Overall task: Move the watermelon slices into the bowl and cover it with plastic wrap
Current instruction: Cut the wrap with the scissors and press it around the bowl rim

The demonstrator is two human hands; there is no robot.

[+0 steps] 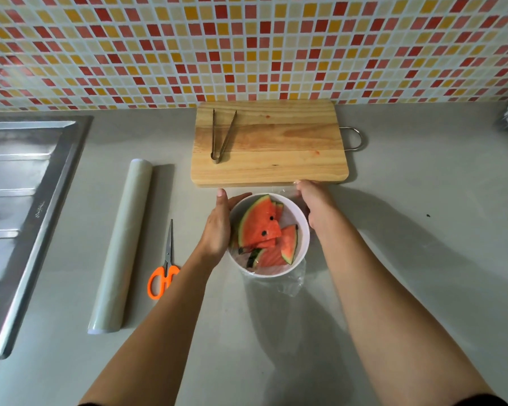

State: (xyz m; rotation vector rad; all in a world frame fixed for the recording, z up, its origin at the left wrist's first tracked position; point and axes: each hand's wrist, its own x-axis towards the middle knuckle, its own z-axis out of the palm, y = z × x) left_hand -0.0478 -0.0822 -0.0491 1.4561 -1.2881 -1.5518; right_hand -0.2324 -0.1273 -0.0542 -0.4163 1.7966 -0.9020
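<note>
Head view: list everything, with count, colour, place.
Round white bowl: one, white, counter centre.
Watermelon slices: several, red, green-rinded, inside bowl.
Clear plastic wrap sheet: one, over bowl, trailing nearside.
Plastic wrap roll: one, pale, left of scissors.
Orange-handled scissors: one, left of bowl.
Wooden cutting board: one, tan, behind bowl.
Metal tongs: one, silver, on board.
Steel sink drainboard: one, grey, far left.
Left hand: one, bowl's left side.
Right hand: one, bowl's far-right rim.
</note>
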